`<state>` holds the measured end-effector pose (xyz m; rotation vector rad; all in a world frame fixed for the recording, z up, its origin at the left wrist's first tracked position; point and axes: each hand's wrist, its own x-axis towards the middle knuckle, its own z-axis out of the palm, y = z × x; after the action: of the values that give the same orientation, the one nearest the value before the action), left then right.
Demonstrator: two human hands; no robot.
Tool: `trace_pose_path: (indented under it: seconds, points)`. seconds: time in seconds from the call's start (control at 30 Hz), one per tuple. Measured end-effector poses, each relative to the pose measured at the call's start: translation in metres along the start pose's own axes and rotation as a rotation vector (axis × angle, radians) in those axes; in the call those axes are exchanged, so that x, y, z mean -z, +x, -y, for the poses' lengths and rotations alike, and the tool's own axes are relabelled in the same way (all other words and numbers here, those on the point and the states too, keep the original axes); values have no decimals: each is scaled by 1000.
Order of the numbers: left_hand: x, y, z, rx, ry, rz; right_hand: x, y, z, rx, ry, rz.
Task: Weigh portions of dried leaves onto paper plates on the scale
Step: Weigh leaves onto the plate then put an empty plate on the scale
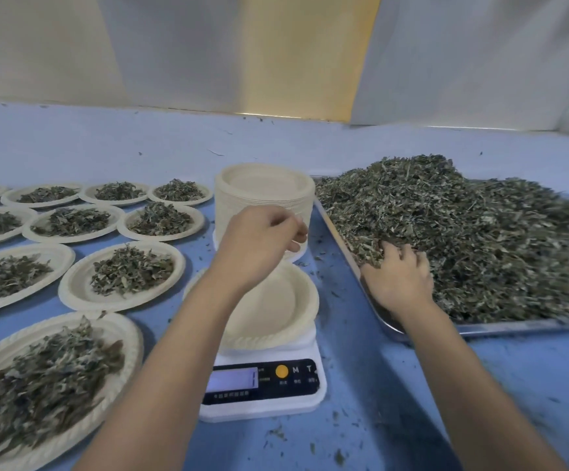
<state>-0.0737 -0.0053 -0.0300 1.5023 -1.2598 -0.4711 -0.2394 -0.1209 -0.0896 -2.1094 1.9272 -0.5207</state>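
An empty paper plate [276, 311] sits on the white digital scale [262, 385] in the middle of the table. My left hand [259, 243] hovers above that plate, in front of a tall stack of paper plates [262, 188]; its fingers are loosely curled and hold nothing that I can see. My right hand [398, 277] is dug into the near left edge of a big heap of dried leaves [463, 232] on a metal tray [514, 326], fingers bent with the tips buried in the leaves.
Several paper plates with leaf portions [123, 273] cover the blue table [361, 368] to the left in rows. Loose leaf bits lie around the scale. A pale wall [208, 62] stands close behind the table.
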Motion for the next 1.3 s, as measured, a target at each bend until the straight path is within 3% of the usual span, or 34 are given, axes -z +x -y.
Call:
trace_pose_path:
  seconds: [0.13, 0.3, 0.5, 0.63, 0.77, 1.03, 1.2, 1.3]
  points:
    - [-22, 5, -12, -25, -93, 9, -9, 9, -15, -249, -60, 265]
    - [-40, 11, -16, -14, -128, 49, -22, 27, -21, -182, -138, 312]
    - [-56, 17, -21, -37, -123, 63, -33, 60, -22, -84, -155, 188]
    - [-63, 25, -27, -54, -146, 42, -39, 74, -14, 153, -237, -37]
    - [-64, 29, -23, -70, -150, 20, -39, 86, -9, 267, -155, -88]
    - [-58, 31, -19, -45, -156, 12, -23, 84, -15, 87, 11, -357]
    - [-62, 25, -21, -39, -126, 32, -20, 80, -27, -266, 40, -162]
    - [-62, 24, -22, -58, -101, 36, -21, 81, -26, -135, 106, -96]
